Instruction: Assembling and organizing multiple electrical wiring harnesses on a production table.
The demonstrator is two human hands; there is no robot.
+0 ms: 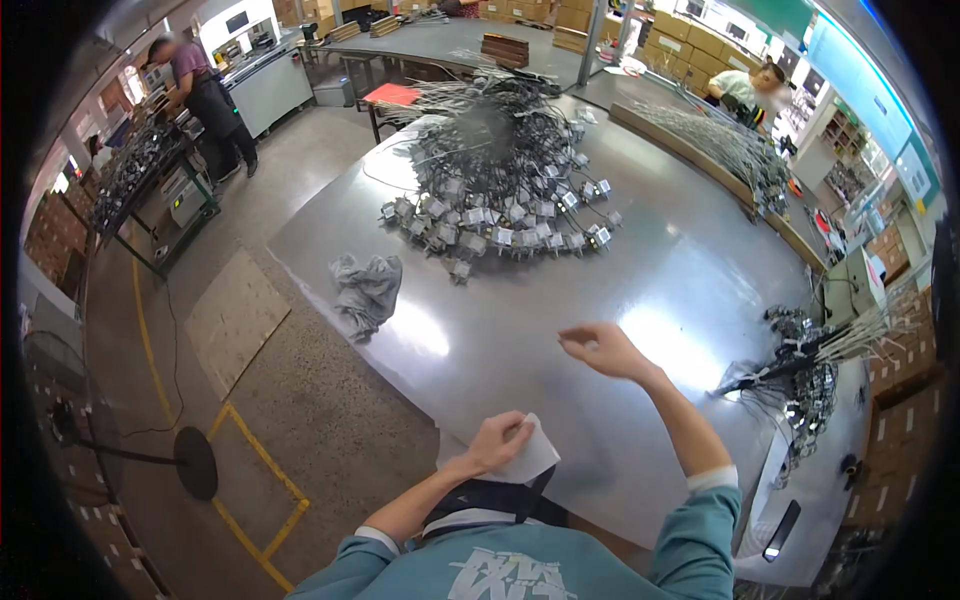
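Observation:
My left hand (497,441) grips a small white sheet (535,455), paper or cloth, close to my chest at the near edge of the grey metal table (560,300). My right hand (600,348) hovers above the table's bare middle with its fingers pinched together; whether something small sits between them I cannot tell. A crumpled grey rag (366,290) lies on the table to the left. A large heap of grey wires with small metal connectors (505,170) covers the far part of the table.
A second bundle of wired parts (805,365) lies at the table's right edge, and a dark flat device (781,530) rests lower right. One person stands at a bench far left (205,95), another sits far right (755,88). Yellow lines and a round black stand base (195,462) mark the floor.

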